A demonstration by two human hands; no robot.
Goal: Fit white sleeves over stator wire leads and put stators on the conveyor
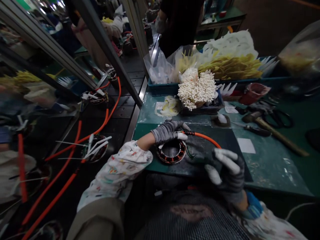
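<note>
A motor stator ring (172,160) with dark and reddish windings lies flat on the dark mat. My left hand (168,131), in a grey-striped glove with pale fingertips, reaches over its far edge. Between its thumb and forefinger is the black-sleeved end of an orange cable (207,137). Thin green wires (190,154) trail from the ring's right side. My right hand (228,170), gloved alike and slightly blurred, hovers right of the ring near the cable, fingers apart. Nothing shows in it; the cable's far part is hidden behind it.
Behind the mat stand a bundle of white-tipped sticks (197,88) and a blue tray (163,89) with yellow strips (227,68). A hammer (280,136), scissors (281,116) and a screwdriver (257,130) lie right. Left, beyond a metal post (112,50), are other stators with orange cables (77,133).
</note>
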